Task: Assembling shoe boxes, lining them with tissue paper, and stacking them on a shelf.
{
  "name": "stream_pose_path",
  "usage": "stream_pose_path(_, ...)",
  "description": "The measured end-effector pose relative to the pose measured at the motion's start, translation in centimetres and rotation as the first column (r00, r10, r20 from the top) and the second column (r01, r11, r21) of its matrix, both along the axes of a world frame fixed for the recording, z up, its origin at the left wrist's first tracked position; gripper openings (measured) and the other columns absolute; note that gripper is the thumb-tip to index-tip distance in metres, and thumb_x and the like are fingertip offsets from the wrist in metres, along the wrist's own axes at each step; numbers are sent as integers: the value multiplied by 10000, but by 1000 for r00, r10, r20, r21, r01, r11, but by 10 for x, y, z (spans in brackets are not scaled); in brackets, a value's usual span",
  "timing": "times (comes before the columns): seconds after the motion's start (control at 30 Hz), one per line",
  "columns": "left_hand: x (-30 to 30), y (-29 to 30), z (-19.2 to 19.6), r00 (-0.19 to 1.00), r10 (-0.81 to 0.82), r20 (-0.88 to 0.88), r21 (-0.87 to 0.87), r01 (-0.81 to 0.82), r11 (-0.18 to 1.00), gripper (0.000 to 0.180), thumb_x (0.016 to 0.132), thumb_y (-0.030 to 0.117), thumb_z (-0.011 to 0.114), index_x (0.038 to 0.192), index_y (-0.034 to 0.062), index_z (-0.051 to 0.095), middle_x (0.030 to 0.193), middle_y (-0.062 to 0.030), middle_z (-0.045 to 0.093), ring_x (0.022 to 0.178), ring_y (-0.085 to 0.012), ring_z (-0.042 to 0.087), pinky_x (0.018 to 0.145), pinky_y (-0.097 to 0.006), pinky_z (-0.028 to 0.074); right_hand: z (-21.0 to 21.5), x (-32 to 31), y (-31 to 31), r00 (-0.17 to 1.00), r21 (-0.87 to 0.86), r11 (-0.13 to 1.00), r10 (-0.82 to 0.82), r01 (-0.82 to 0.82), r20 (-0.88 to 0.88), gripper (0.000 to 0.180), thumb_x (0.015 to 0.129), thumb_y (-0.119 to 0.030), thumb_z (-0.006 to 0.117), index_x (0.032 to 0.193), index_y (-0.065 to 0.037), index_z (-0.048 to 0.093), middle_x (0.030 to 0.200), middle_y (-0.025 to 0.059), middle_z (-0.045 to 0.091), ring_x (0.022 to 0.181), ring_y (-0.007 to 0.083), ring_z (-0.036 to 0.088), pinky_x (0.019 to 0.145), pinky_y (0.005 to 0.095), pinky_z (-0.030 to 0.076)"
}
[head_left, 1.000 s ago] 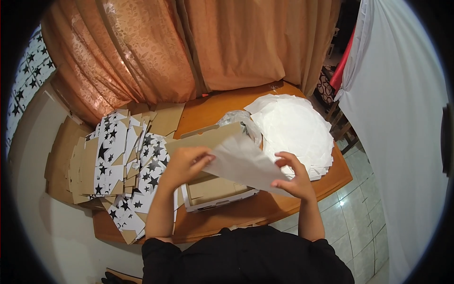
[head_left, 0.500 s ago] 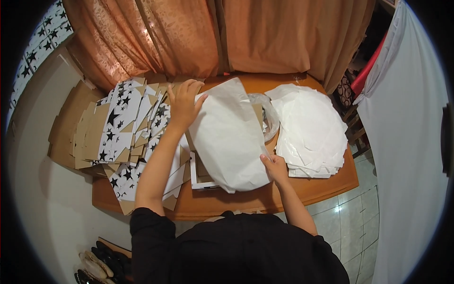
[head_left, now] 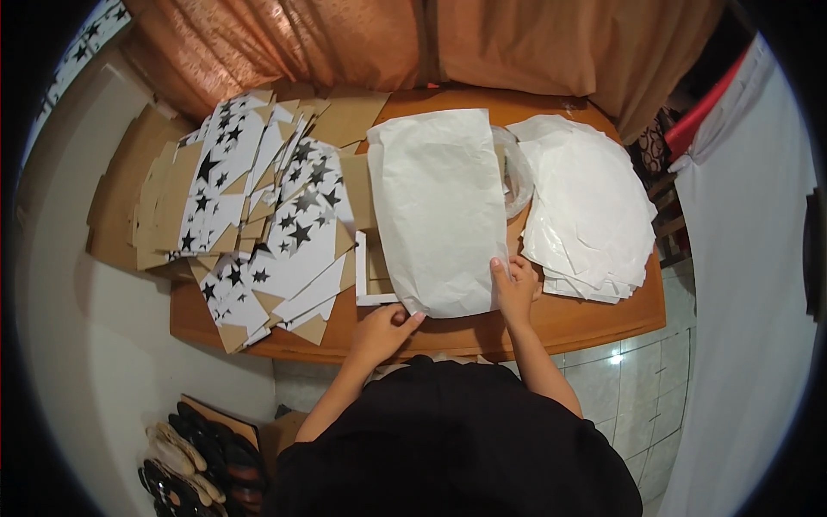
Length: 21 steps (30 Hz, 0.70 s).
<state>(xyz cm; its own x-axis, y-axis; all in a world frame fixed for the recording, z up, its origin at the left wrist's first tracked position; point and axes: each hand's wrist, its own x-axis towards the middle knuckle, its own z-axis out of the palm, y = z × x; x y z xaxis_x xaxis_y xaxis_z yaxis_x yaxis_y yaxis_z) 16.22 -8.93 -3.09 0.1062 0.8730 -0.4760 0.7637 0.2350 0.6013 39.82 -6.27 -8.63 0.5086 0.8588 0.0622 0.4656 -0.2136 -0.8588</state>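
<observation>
A large white paper sheet (head_left: 441, 207) spreads over an open cardboard box (head_left: 376, 301), hiding most of it; the box's white rim and brown inside show at the left. My left hand (head_left: 385, 332) pinches the sheet's near left corner between thumb and fingers. At the near right edge, my right hand (head_left: 517, 291) has the sheet gripped, thumb on top. Just right of the sheet, a clear plastic bag or roll (head_left: 519, 177) shows partly; I cannot tell which. Farther right lies a stack of white paper sheets (head_left: 588, 207).
Flat cardboard pieces with black stars (head_left: 301, 207) are heaped on the left of the wooden table (head_left: 594, 326). An orange curtain (head_left: 517, 43) hangs behind it and a white cloth (head_left: 732, 258) at the right. Several shoes (head_left: 207, 457) stand at lower left.
My left hand has come down from the sheet's far left edge to its near left corner. The sheet now lies straighter, and my right hand stays at its right edge.
</observation>
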Motion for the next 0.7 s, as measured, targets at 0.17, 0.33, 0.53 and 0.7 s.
stream_pose_path(0.17, 2, -2, -42, 570, 543, 617, -482, -271, 833, 439, 861, 383, 615, 1119, 32, 552, 1044, -45, 614, 853, -118, 577, 738, -272, 472, -7, 1, 1, 995, 27, 996, 84, -83, -44, 399, 797, -461, 627, 719, -74, 690, 1117, 14, 536, 1121, 223, 415, 962, 625, 57)
stream_pose_path(0.33, -10, -2, -58, 534, 423, 732, -315, -285, 905, 248, 833, 177, 671, 974, -13, 598, 913, -90, 635, 721, -89, 590, 629, -207, 464, -12, 8, 2, 993, 78, 991, 112, -109, -30, 359, 774, -428, 661, 727, -73, 687, 1096, 22, 547, 1107, 226, 407, 938, 547, 142)
stream_pose_path(0.53, -35, 1, -43, 763, 381, 523, 64, -480, 875, 234, 782, 196, 709, 821, -4, 595, 665, -44, 567, 519, -109, 525, 477, -245, 417, -7, 4, -7, 979, 50, 998, 27, -37, 202, 262, 725, -347, 713, 679, -102, 633, 1068, 15, 547, 1113, 226, 385, 933, 477, 163)
stream_pose_path(0.7, -29, 13, -19, 966, 220, 137, 629, -256, 734, 197, 768, 172, 689, 915, 64, 616, 781, -89, 577, 723, -214, 563, 621, -338, 443, 1, -1, -8, 955, 56, 997, 29, -47, 295, 233, 716, -312, 721, 678, -117, 599, 1071, 19, 538, 1121, 236, 378, 930, 473, 167)
